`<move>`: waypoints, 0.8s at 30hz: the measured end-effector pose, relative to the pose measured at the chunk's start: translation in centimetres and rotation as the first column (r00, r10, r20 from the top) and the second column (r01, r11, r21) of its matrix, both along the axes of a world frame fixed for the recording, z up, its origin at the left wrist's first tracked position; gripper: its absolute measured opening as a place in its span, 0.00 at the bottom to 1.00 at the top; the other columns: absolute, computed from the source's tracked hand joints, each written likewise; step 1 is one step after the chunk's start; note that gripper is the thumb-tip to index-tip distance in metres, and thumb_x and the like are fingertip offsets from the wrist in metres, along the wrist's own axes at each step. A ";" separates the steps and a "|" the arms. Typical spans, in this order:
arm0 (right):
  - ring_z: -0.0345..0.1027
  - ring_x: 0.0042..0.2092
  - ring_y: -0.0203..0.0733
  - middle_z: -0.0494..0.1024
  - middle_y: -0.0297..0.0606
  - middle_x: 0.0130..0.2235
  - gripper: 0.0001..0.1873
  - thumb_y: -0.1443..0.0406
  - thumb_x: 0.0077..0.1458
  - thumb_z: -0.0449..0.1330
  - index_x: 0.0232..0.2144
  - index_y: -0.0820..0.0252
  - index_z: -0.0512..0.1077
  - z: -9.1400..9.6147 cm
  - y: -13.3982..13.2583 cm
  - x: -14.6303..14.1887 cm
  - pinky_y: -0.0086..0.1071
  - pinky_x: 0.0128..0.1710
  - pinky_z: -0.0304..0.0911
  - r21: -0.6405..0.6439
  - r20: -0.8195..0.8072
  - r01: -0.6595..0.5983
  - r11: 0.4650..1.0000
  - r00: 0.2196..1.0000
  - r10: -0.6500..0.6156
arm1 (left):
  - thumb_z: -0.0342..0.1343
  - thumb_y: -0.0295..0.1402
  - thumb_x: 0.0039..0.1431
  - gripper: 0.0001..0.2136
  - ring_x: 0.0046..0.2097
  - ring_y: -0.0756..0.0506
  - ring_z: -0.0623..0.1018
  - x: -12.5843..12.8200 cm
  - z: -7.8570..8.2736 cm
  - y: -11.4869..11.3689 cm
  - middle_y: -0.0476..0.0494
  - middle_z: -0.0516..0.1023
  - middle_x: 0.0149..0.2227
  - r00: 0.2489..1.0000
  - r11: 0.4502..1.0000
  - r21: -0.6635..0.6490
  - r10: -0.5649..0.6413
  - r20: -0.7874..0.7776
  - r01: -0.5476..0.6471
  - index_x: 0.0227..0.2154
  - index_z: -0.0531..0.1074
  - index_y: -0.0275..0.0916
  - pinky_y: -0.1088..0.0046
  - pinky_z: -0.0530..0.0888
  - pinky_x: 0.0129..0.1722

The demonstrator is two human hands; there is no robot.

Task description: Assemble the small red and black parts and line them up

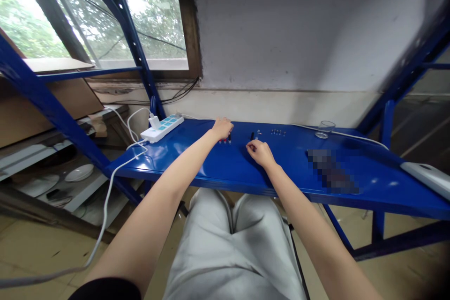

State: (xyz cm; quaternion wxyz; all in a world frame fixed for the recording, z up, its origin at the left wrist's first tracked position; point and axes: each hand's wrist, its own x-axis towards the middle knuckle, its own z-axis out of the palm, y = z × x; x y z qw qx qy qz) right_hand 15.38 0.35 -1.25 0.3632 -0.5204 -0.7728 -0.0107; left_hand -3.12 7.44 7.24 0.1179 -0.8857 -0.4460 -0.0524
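My left hand (pixel 222 128) is at the back of the blue table (pixel 197 164), curled down, with its fingertips mostly hidden. Just below it are small pen-like pieces: a black one (pixel 229 138) and a red one (pixel 225 140). My right hand (pixel 260 152) is held low over the table, thumb and fingers pinched together; whatever is between them is too small to name. Beyond its fingers lie a short black piece (pixel 252 136) and a clear bluish piece (pixel 258 134). To their right, several tiny metallic parts (pixel 278 132) sit in rows.
A white power strip (pixel 163 129) with a plugged-in cable lies at the left. On the right stand a clear glass (pixel 325 129), a blurred-out dark object (pixel 332 171) and a white device (pixel 427 176). Blue rack posts (pixel 123 18) frame the table, and a wall closes the back.
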 end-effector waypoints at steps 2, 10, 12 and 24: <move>0.64 0.28 0.36 0.71 0.35 0.27 0.09 0.64 0.52 0.50 0.28 0.58 0.70 0.1 0.0 0.0 0.28 0.30 0.53 -0.004 -0.003 0.001 1.000 1.000 -0.001 | 0.52 0.22 0.50 0.06 0.46 0.41 0.67 0.0 0.0 0.0 0.39 0.73 0.40 1.000 1.000 -0.003 0.003 0.002 -0.003 0.29 0.72 0.36 0.60 0.60 0.47; 0.63 0.27 0.38 0.72 0.37 0.26 0.10 0.63 0.53 0.49 0.24 0.57 0.68 0.6 -0.6 0.1 0.30 0.28 0.49 -0.028 0.000 0.239 0.971 0.971 -0.239 | 0.54 0.22 0.49 0.04 0.46 0.41 0.67 0.1 0.2 0.1 0.39 0.73 0.39 1.000 0.999 -0.037 0.000 0.025 0.001 0.28 0.71 0.36 0.58 0.59 0.48; 0.63 0.27 0.38 0.72 0.38 0.27 0.10 0.64 0.52 0.49 0.23 0.58 0.67 0.7 -0.7 0.2 0.30 0.28 0.48 -0.048 -0.015 0.301 0.952 0.953 -0.302 | 0.55 0.23 0.49 0.03 0.47 0.40 0.67 0.0 0.2 0.1 0.39 0.73 0.40 0.999 0.999 -0.051 0.005 0.034 -0.003 0.28 0.71 0.36 0.58 0.59 0.48; 0.68 0.38 0.44 0.76 0.43 0.36 0.09 0.67 0.52 0.50 0.29 0.60 0.71 0.7 -0.5 0.4 0.33 0.36 0.52 -0.190 0.062 0.531 0.826 0.846 -0.530 | 0.55 0.29 0.53 0.16 0.54 0.39 0.64 2.8 0.1 -1.6 0.38 0.69 0.50 0.992 0.992 -0.074 -0.096 0.078 0.101 0.46 0.66 0.38 0.58 0.56 0.53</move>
